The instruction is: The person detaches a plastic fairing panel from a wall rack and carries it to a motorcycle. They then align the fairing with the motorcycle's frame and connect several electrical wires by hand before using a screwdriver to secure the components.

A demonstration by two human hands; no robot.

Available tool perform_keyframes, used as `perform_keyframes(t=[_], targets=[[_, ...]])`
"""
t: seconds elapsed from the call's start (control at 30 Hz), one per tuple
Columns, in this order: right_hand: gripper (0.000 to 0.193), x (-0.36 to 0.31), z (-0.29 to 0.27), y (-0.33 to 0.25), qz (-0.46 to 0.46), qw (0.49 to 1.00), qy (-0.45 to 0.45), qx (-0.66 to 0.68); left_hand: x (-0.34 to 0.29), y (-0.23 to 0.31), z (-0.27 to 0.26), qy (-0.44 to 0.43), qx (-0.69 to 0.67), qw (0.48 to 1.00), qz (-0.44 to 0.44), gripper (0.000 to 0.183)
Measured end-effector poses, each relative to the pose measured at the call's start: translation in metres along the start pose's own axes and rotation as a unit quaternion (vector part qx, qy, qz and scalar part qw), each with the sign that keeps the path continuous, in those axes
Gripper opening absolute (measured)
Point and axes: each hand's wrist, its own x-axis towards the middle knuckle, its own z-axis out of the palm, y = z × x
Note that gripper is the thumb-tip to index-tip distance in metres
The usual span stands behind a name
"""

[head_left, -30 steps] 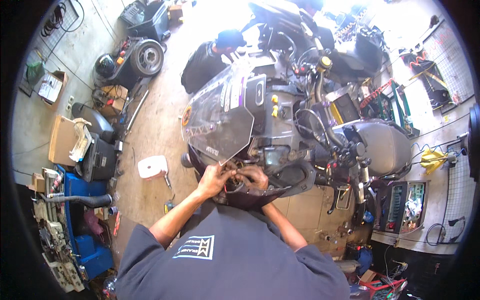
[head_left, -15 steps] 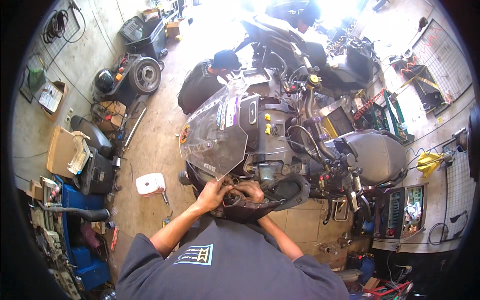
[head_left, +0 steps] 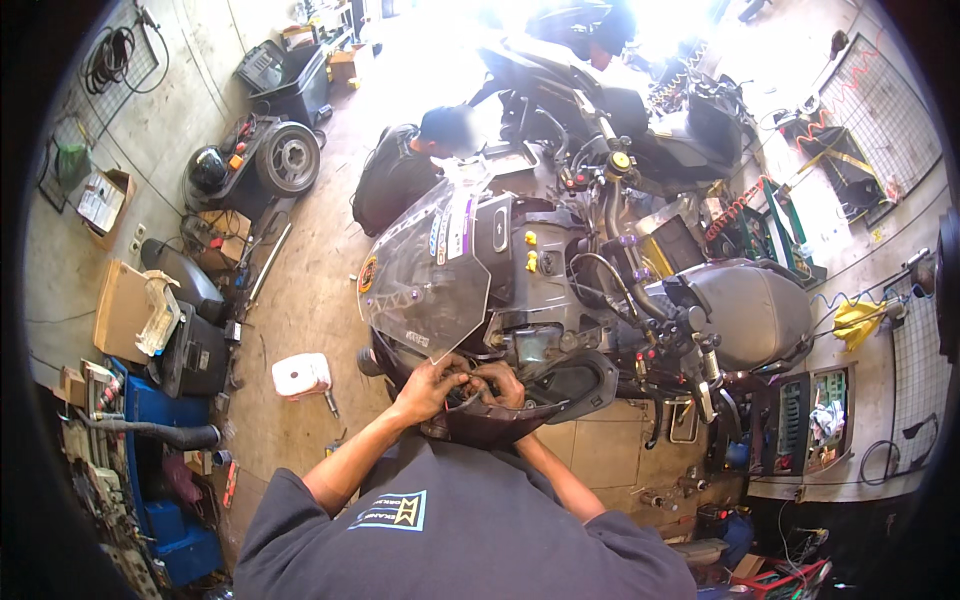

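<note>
Both my hands are close together at the near side of a dark motorcycle front fairing (head_left: 490, 422). My left hand (head_left: 432, 388) has its fingers bent and pinched around something small that I cannot make out. Beside it, my right hand (head_left: 500, 384) reaches over the fairing edge with curled fingers, also around something too small to name. Just beyond the hands rises the tinted windscreen (head_left: 430, 285), covered with several stickers. To the right of my right hand lies a black plastic panel opening (head_left: 580, 390). Two yellow pieces (head_left: 531, 250) sit on the dashboard area.
A co-worker (head_left: 395, 175) crouches beyond the windscreen. The handlebar (head_left: 690, 335) and seat (head_left: 750, 310) stretch to the right. On the floor at left lie a white container (head_left: 301, 375) and an orange tool (head_left: 230, 485). A scooter body with a wheel (head_left: 288, 156) stands farther back.
My right hand has lifted slightly and its fingers have curled in more, nearer the left. My left hand has shifted a little. The co-worker's head has moved slightly.
</note>
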Motion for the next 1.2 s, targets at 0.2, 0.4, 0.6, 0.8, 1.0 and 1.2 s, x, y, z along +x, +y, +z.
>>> perform_keyframes(t=[0.2,0.4,0.6,0.8,1.0,1.2], targets=[[0.014,0.001,0.0,-0.003,0.01,1.0,0.015,-0.003,0.006,0.0,0.0,0.002,0.006,1.0,0.026,0.02],[0.014,-0.003,0.002,-0.008,0.1,0.995,0.008,0.022,0.007,-0.005,0.002,0.008,0.008,0.998,0.068,0.019],[0.014,0.0,0.0,-0.007,0.105,0.994,-0.009,-0.001,0.011,-0.003,-0.002,0.0,0.02,0.997,0.077,0.019],[0.015,-0.009,0.003,0.014,0.102,0.992,-0.036,0.063,0.013,-0.007,-0.003,0.0,-0.012,0.998,0.063,0.022],[0.015,-0.018,0.008,0.018,0.13,0.988,0.008,0.081,0.015,-0.006,-0.002,-0.008,-0.032,0.999,0.036,0.014],[0.013,-0.011,0.004,0.005,0.109,0.993,0.034,-0.04,0.014,-0.002,-0.002,0.019,0.035,0.999,0.031,0.016]])
